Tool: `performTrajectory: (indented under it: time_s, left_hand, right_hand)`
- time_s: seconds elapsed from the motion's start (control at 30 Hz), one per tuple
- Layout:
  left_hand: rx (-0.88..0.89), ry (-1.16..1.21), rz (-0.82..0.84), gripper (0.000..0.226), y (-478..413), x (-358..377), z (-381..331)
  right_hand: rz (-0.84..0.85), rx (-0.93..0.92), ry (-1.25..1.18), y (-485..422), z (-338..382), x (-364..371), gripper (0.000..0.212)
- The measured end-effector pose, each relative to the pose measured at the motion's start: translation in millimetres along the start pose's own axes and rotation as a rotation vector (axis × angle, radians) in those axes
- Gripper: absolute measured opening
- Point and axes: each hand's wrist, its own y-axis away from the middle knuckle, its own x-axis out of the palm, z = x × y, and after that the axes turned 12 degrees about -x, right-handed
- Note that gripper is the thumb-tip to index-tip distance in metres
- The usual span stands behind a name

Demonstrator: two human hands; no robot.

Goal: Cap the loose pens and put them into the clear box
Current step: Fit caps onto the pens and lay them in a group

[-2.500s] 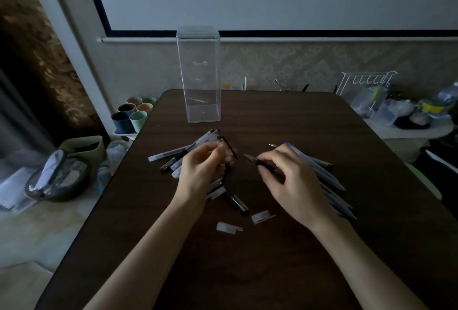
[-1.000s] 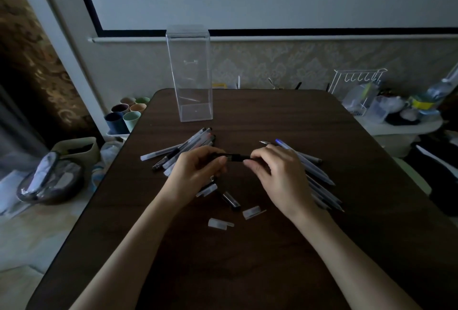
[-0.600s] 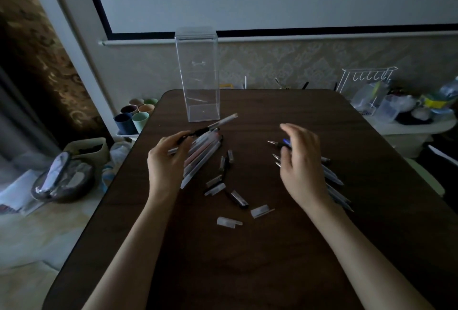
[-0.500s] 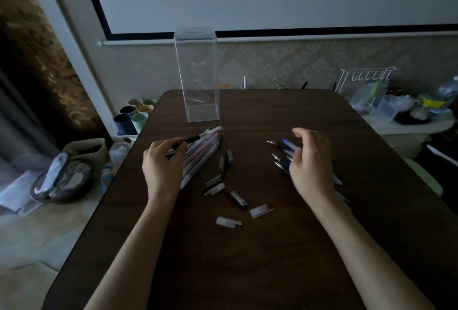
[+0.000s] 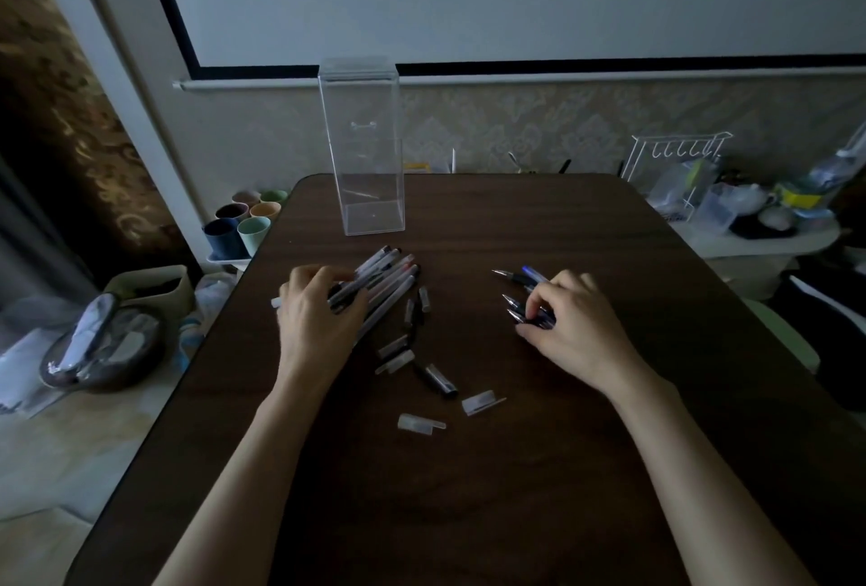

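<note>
A tall clear box point(image 5: 365, 149) stands upright at the far side of the dark table point(image 5: 468, 492), with a lid on top. A pile of capped pens point(image 5: 389, 276) lies in front of it. My left hand point(image 5: 318, 313) rests on the near end of that pile, fingers curled over a pen. Uncapped pens point(image 5: 515, 278) lie to the right, tips pointing left. My right hand point(image 5: 571, 327) covers them and pinches one near its tip. Several loose caps lie between my hands, among them a black cap point(image 5: 440, 380) and two clear caps point(image 5: 480, 401) point(image 5: 419, 423).
Coloured cups point(image 5: 243, 224) sit on a low stand left of the table. A white wire rack point(image 5: 675, 163) and plastic clutter stand on a side table at the right. A bag point(image 5: 98, 346) lies on the floor at the left.
The pen I capped with both hands has gone onto the left pile. My left hand now lies on that pile. My right hand has dropped onto the uncapped pens and closed on one.
</note>
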Motion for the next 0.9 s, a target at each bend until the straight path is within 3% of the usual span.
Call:
performTrajectory:
  time_s: [0.1, 0.17, 0.27, 0.4, 0.57, 0.77, 0.9]
  left_hand:
    - [0.253, 0.082, 0.252, 0.015, 5.3, -3.3, -10.6]
    - [0.384, 0.017, 0.442, 0.014, 8.5, -3.8, -16.0]
    - [0.427, -0.103, 0.708, 0.018, 13.0, 0.1, -18.4]
    - [0.419, -0.180, 0.835, 0.020, 14.2, 5.0, -16.2]
    - [0.416, -0.142, 0.759, 0.010, 15.0, 6.0, -16.8]
    - [0.256, 0.209, 0.430, 0.008, 16.4, 9.1, -20.7]
    - [0.180, 0.340, 0.364, 0.018, 15.0, 8.8, -19.5]
  right_hand:
    - [-0.022, 0.008, 0.038, 0.2, 0.7, 2.2, 0.017]
    - [-0.018, 0.015, 0.042, 0.0, 1.0, 3.2, 0.017]
    - [-0.015, -0.009, 0.054, 0.3, 2.9, 4.5, 0.015]
    - [-0.011, -0.036, 0.053, 0.9, 4.4, 5.3, 0.014]
    - [-0.037, -0.081, 0.029, 1.2, 8.1, 9.8, 0.011]
    - [-0.110, -0.198, -0.106, 5.4, 24.1, 0.2, 0.013]
    - [-0.125, -0.297, -0.175, 5.8, 33.5, 1.9, 0.016]
